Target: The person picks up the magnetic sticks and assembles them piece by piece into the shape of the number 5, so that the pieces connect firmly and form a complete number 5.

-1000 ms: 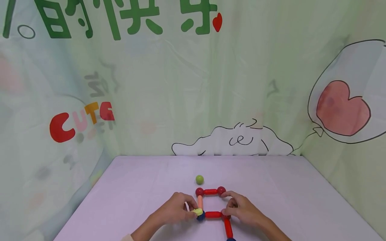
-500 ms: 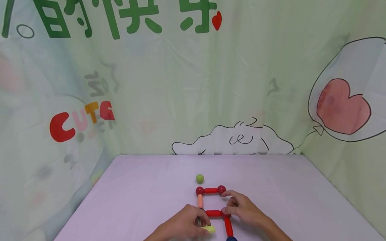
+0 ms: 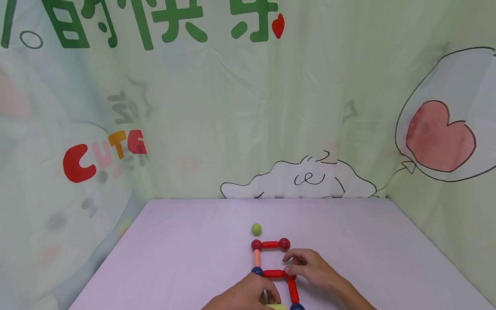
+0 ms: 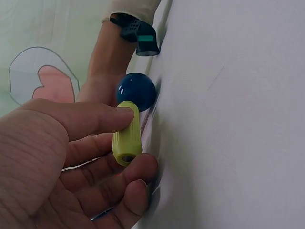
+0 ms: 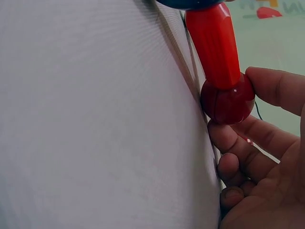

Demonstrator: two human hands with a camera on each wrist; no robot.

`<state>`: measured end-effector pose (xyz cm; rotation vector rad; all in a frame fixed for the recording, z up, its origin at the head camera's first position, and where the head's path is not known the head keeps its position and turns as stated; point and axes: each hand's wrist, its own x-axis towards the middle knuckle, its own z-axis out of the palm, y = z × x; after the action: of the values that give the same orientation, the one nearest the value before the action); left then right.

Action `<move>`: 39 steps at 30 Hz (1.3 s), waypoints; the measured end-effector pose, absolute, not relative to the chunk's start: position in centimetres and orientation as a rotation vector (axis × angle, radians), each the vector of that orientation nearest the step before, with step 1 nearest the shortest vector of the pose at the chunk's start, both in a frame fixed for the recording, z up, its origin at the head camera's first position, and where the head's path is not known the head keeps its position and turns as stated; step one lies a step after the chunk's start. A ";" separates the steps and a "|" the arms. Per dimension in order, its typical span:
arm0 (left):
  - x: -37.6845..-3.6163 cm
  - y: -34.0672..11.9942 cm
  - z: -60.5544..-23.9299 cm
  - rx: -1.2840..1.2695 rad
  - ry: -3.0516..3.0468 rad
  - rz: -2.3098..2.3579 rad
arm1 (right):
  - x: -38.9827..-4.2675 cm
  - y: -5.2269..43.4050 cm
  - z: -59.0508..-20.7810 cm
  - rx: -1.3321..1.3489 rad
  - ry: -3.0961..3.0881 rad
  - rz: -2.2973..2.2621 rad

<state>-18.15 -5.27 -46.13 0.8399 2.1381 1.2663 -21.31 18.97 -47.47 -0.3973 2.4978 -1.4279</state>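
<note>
The left hand (image 4: pixel 57 162) pinches a yellow stick (image 4: pixel 127 133) between thumb and fingers, its far end touching a blue ball (image 4: pixel 137 90) on the table (image 3: pixel 174 249). The right hand (image 3: pixel 311 269) curls its fingers round a red ball (image 5: pixel 228 100) at the frame's corner.

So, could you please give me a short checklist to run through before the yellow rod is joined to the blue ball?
1. Left hand pinches the yellow rod: ok.
2. Rod tip meets the blue ball: cannot tell; close, contact unclear.
3. Right hand steadies the dark red ball at the frame's corner: ok.
4. Red rod seated on that ball: ok.
5. Far red rod with both end balls in place: ok.
6. Green ball apart from the frame: ok.
</note>
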 end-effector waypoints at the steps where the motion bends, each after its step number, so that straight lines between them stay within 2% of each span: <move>1: -18.1 -5.2 -46.2 0.840 2.131 1.263 | -21.3 19.0 -47.5 -0.396 2.498 -1.425; 29: -18.3 -5.2 -46.4 0.875 2.063 1.227 | -21.5 19.1 -47.6 -0.399 2.468 -1.427; 35: -18.4 -5.6 -45.4 0.820 2.130 1.195 | -21.5 19.3 -47.6 -0.418 2.465 -1.422; 39: -19.0 -6.0 -44.0 0.900 2.249 1.147 | -21.5 19.4 -47.6 -0.426 2.467 -1.417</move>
<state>-18.97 -6.04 -43.97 0.9001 2.2492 1.1466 -21.45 19.37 -47.55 -0.4262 2.4666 -1.4174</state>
